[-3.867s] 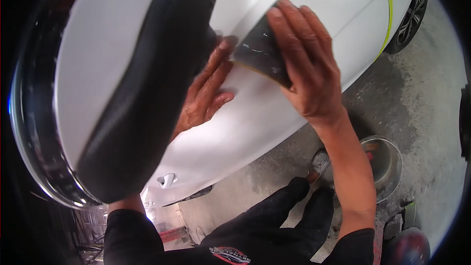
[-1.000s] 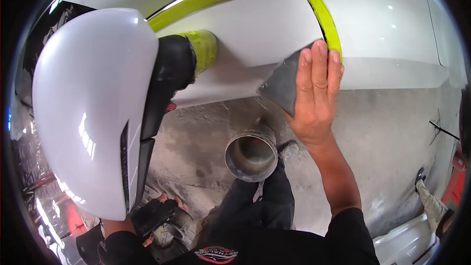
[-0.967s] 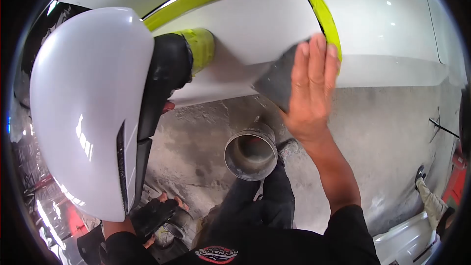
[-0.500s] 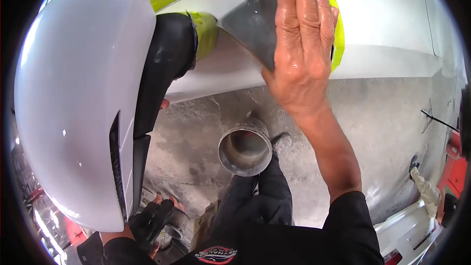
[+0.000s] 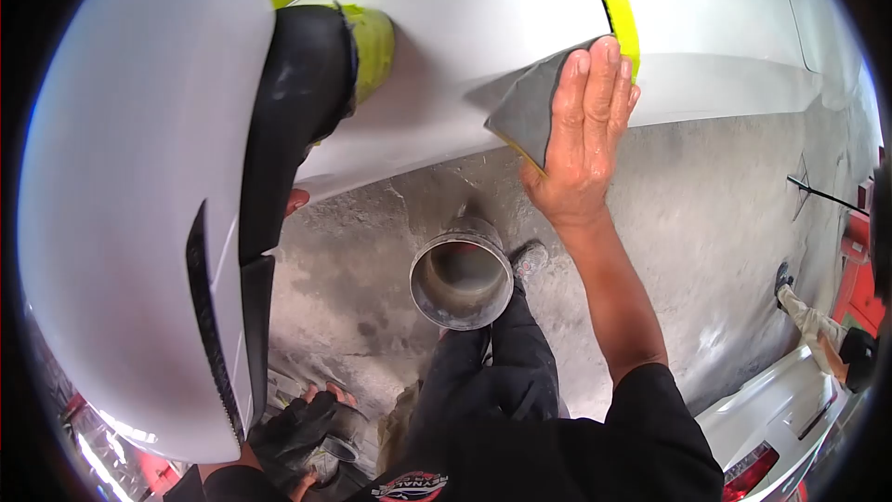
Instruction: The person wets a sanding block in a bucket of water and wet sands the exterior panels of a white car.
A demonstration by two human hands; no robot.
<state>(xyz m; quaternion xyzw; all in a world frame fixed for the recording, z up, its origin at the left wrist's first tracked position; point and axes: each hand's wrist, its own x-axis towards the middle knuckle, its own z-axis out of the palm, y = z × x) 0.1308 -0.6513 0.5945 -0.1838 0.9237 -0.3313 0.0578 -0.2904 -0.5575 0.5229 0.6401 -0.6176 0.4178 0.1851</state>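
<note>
My right hand lies with straight fingers over a grey sheet of sandpaper, against the lower part of a white car door. The thumb is at the sheet's lower edge, where a yellowish underside shows. Both the hand and the sheet look wet. On the left, a large white side mirror with a black base fills the view. Just a fingertip of my left hand shows beside that base; the mirror hides the rest.
Yellow-green masking tape borders the door and wraps the mirror's mount. A bucket of cloudy water stands on the concrete floor by my feet. Another person's legs appear at far right, near a white car part with a red light.
My right hand has moved down the door with the sandpaper, from the upper taped edge to near the panel's bottom. The view has shifted slightly; my left hand stays by the mirror.
</note>
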